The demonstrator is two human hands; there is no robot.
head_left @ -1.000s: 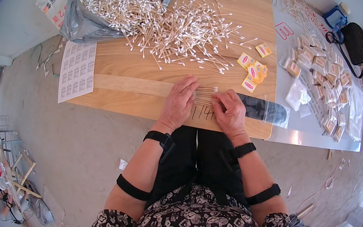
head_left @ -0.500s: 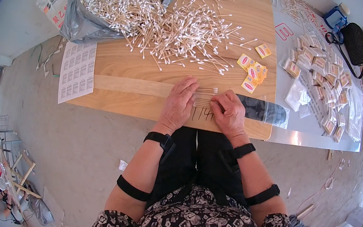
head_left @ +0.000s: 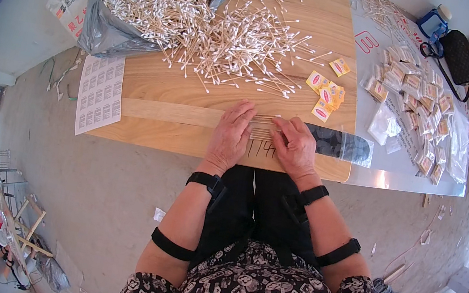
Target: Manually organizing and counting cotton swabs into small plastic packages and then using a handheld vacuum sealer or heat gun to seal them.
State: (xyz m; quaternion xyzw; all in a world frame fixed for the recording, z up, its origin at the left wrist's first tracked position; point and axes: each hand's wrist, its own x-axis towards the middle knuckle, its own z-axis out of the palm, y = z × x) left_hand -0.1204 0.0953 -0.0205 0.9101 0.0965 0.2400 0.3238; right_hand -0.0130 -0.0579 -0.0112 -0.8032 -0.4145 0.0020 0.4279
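Between my two hands, several cotton swabs (head_left: 262,127) lie side by side in a row along the tabletop near its front edge. My left hand (head_left: 231,135) rests at their left ends, its fingers stretched out close together and covering the tips there. Over the right ends bends my right hand (head_left: 295,147), its thumb and fingers closed on the swabs. A dense heap of loose cotton swabs (head_left: 246,45) spreads beyond both hands. Small yellow printed cards (head_left: 326,94) lie to the right of this heap.
A grey plastic bag (head_left: 103,20) full of swabs lies open at the back left. A printed sheet (head_left: 100,94) hangs over the left table edge. Clear strip packaging (head_left: 356,148) lies beside my right hand. Small swab packets (head_left: 412,83) and a black bag (head_left: 460,58) occupy the right-hand surface.
My right fingers have shifted slightly over the right ends of the swabs, covering more of the white tips. My left hand stays almost in place.
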